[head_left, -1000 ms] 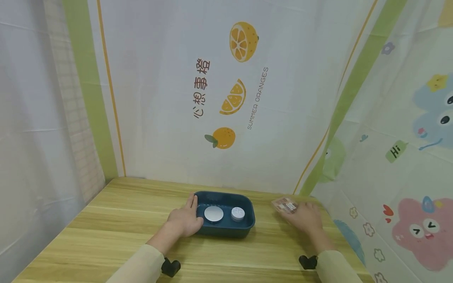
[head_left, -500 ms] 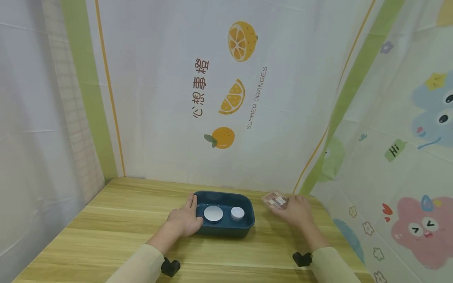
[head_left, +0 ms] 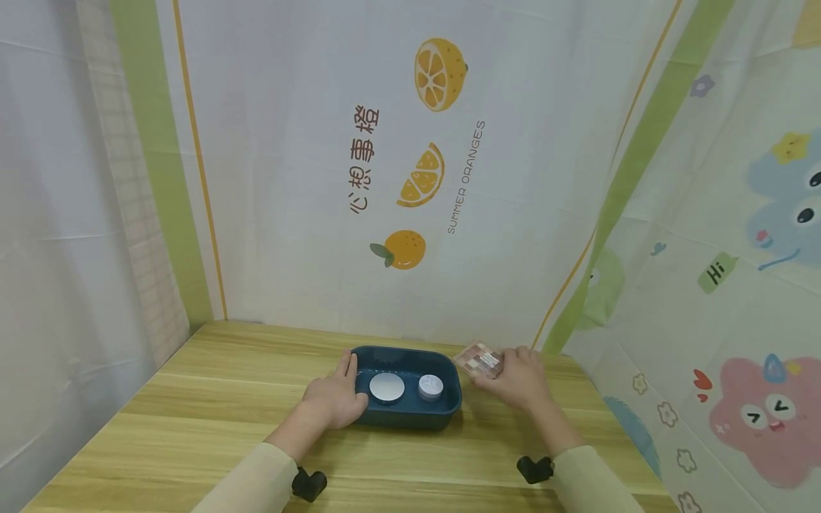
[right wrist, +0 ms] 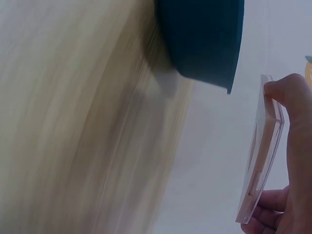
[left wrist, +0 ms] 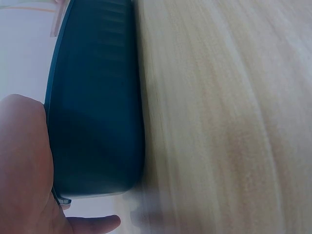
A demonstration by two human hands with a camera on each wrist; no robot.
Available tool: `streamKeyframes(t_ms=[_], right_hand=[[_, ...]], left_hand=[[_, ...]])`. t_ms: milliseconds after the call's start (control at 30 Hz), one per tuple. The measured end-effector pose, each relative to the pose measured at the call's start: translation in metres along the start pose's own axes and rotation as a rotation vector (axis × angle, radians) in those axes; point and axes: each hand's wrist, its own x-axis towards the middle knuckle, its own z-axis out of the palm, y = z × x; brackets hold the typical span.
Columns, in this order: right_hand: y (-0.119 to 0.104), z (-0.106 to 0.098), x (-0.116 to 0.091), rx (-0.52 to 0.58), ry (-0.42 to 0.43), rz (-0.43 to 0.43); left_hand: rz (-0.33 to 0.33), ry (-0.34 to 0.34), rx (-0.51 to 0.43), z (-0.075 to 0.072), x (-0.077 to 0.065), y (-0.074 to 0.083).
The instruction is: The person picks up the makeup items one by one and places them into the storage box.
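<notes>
My left hand holds the left end of a dark blue-green plastic bin, thumb over the near rim and fingers along the end. Inside the bin lie a flat white round disc and, to its right, a smaller white round case with a faint pattern on top. Just off the bin's right end, my right hand grips an eyeshadow palette by its edges, above table height. Its clear cover and pinkish-brown squares show in the head view; the right wrist view shows the palette edge-on between thumb and fingers.
The bin stands on a wood-grain table, near its back edge. A white curtain printed with oranges hangs behind the table. Another printed curtain hangs along the right side.
My right hand has moved left with the eyeshadow palette, bringing it up to the bin's right end and slightly higher. The left hand and the bin have stayed put.
</notes>
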Motion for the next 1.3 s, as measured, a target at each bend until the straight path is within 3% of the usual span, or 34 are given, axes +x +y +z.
streamKeyframes(t_ms=[867,1133,1300], right_hand=[[-0.060,0.009,0.001,-0.057,-0.071,-0.141],[-0.074,0.012,0.002,-0.044,-0.072,-0.188],[-0.084,0.017,0.002,-0.021,-0.101,-0.207]], left_hand=[[-0.001,-0.005,-0.017,-0.002,-0.003,0.001],[0.009,-0.002,-0.024,0.006,0.006,-0.006],[-0.009,-0.006,-0.021,-0.001,0.000,0.000]])
